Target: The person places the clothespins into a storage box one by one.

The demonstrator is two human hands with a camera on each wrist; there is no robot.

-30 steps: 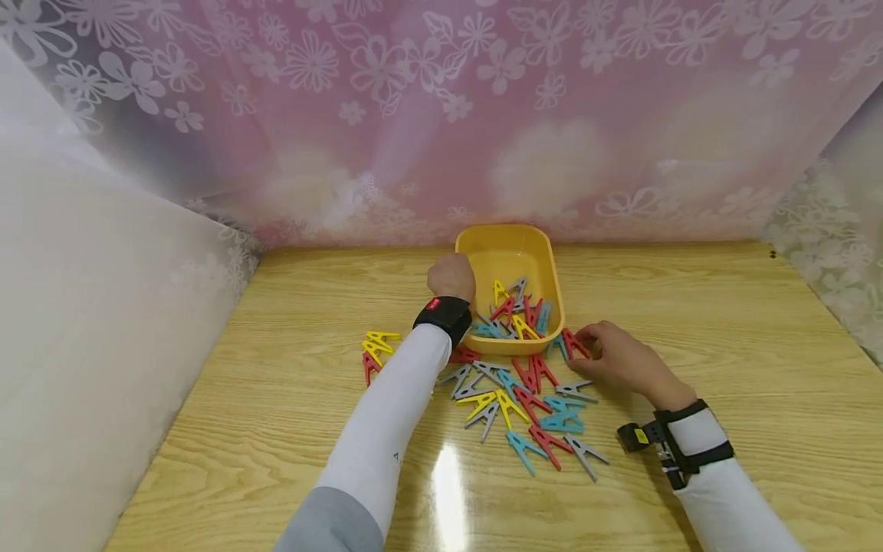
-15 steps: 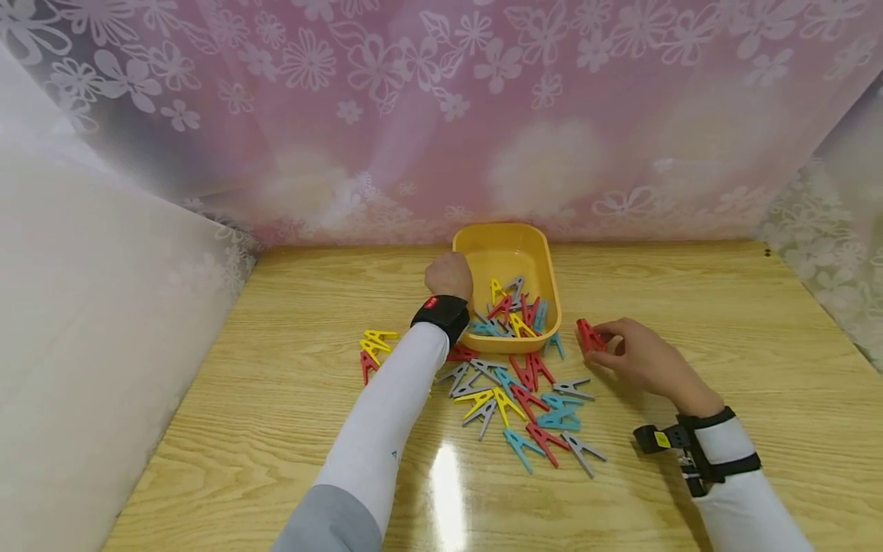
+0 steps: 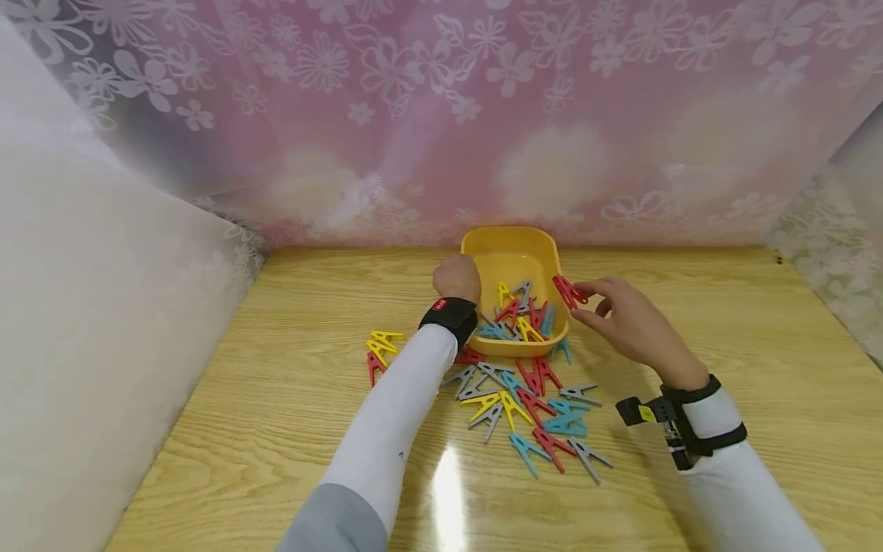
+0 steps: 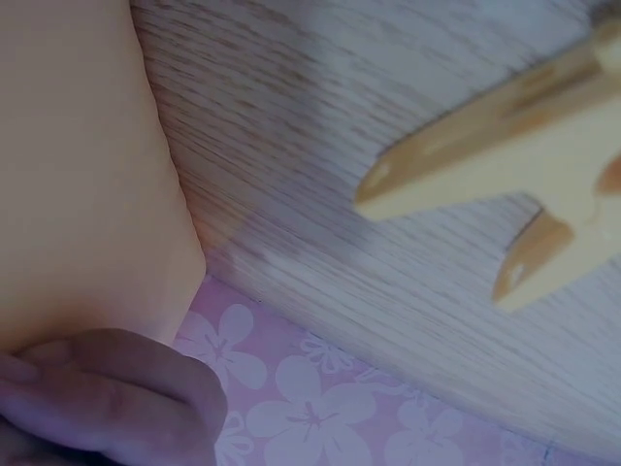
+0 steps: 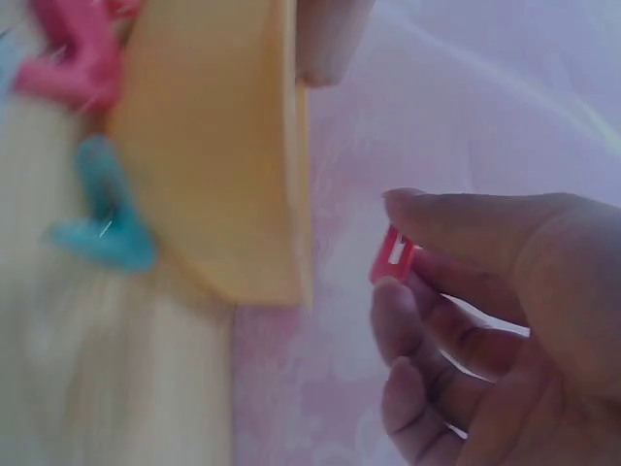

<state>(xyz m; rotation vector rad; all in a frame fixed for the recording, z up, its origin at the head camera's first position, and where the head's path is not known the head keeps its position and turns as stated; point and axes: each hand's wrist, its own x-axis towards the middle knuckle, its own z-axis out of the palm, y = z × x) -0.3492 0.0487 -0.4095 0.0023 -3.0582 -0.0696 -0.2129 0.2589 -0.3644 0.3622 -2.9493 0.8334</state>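
Note:
My left hand [image 3: 457,277] grips the left rim of a yellow plastic basin [image 3: 509,241]. In the left wrist view its curled fingers [image 4: 116,393] lie against the basin's outer wall [image 4: 78,175]. My right hand [image 3: 631,322] holds a red clothespin [image 3: 567,291] beside the basin's right rim, above the table. The right wrist view shows that clothespin [image 5: 393,254] pinched between thumb and fingertips. Yellow, grey, red and blue clothespins [image 3: 526,330] lie in a heap in the front part of the basin.
Several clothespins [image 3: 532,405] are scattered on the wooden table [image 3: 276,460] in front of the basin. A small group of yellow and red clothespins [image 3: 378,352] lies left of my left forearm. A pink flowered cloth [image 3: 386,153] hangs behind the table.
My right hand has picked the red clothespin up from beside the basin, drawn it right, then brought it up and left to the rim. The left hand has stayed on the basin.

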